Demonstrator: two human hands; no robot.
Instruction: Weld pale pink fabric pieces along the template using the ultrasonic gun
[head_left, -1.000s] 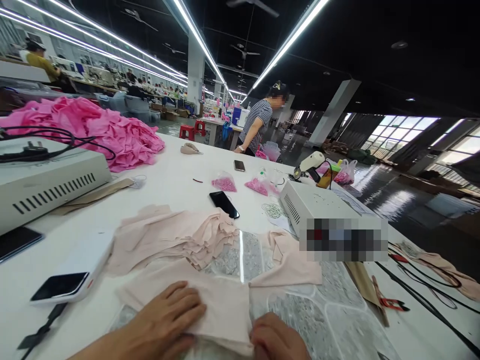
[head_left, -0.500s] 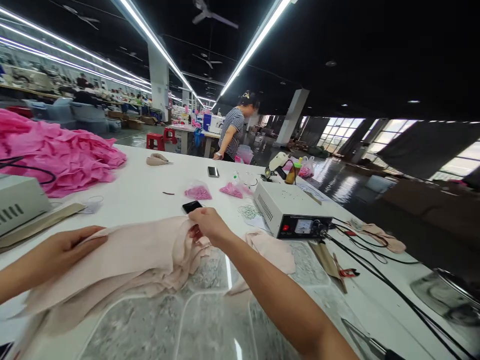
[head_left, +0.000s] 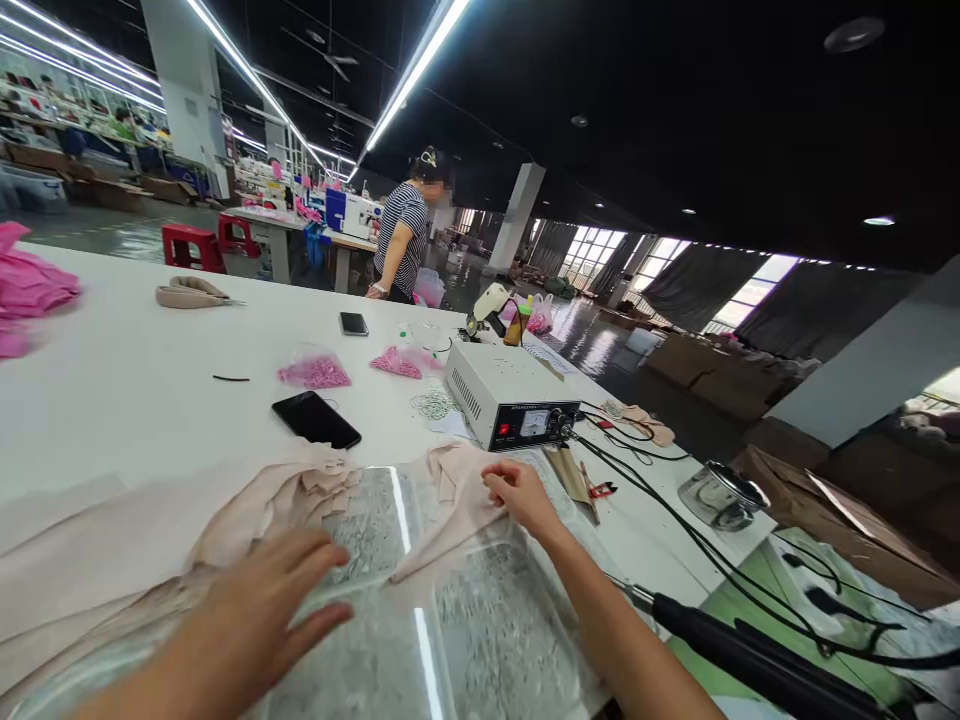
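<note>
My right hand (head_left: 523,494) has its fingers bent together at the right edge of a small pale pink fabric piece (head_left: 459,488). That piece lies crumpled over a grey marbled mat under clear plastic (head_left: 480,620). My left hand (head_left: 262,600), blurred by motion, hovers low over the mat with thumb and fingers apart, holding nothing. Left of it spreads a stack of pale pink fabric (head_left: 142,525), its gathered end near a black phone (head_left: 316,418). By my right forearm lies a tool with a black handle (head_left: 750,640), joined to a cable.
A white control box (head_left: 510,390) with cables stands at the back right, near red-handled snips (head_left: 602,490) and a glass jar (head_left: 724,495). Bags of pink bits (head_left: 315,370), tan-handled scissors (head_left: 191,292) and pink cloth (head_left: 34,285) lie farther off. A person (head_left: 405,230) stands beyond the table.
Both hands have let go of the pale pink stack, which now lies at the left. My right hand has moved right to the small fabric piece. The view has turned right.
</note>
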